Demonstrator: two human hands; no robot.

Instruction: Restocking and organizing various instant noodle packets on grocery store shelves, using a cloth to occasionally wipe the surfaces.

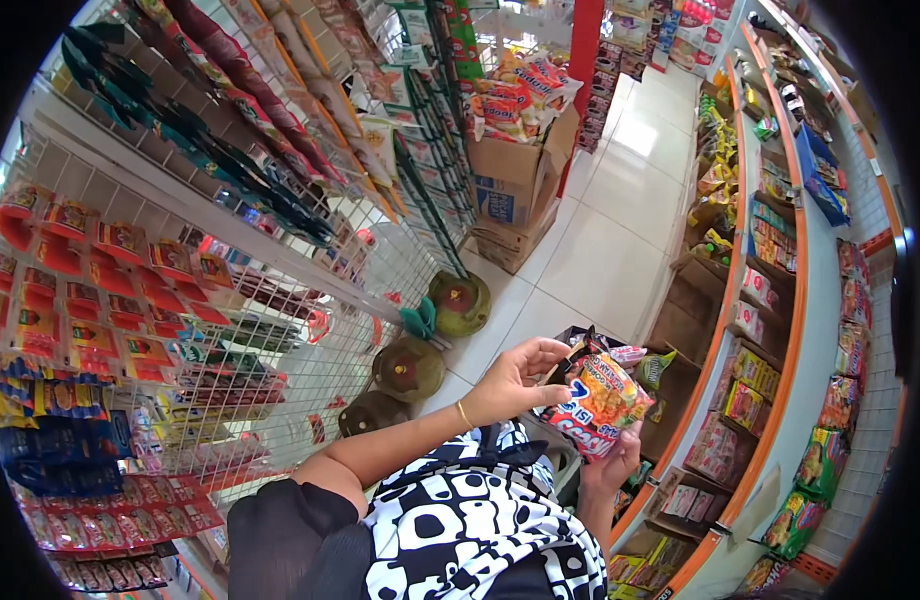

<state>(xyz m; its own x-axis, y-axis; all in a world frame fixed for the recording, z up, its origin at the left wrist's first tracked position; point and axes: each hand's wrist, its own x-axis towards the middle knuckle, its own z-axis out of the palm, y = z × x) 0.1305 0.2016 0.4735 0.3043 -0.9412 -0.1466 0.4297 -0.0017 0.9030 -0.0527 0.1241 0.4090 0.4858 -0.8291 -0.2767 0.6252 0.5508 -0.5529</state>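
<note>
An instant noodle packet, orange and red with a dark edge and printed writing, is held before my torso. My left hand has its thumb on the packet's face and its fingers at the dark upper edge. At the lower right corner, my right hand grips the same packet. Just beyond it shows a dark open box, partly hidden by the packet. Pink packets and a green snack bag lie close beside the noodle packet.
On my right runs an orange-edged shelf with cartons of packets. A white wire rack hung with sachets stands at left. Round weighted bases sit on the tiled floor. Farther ahead, cardboard boxes carry snack bags.
</note>
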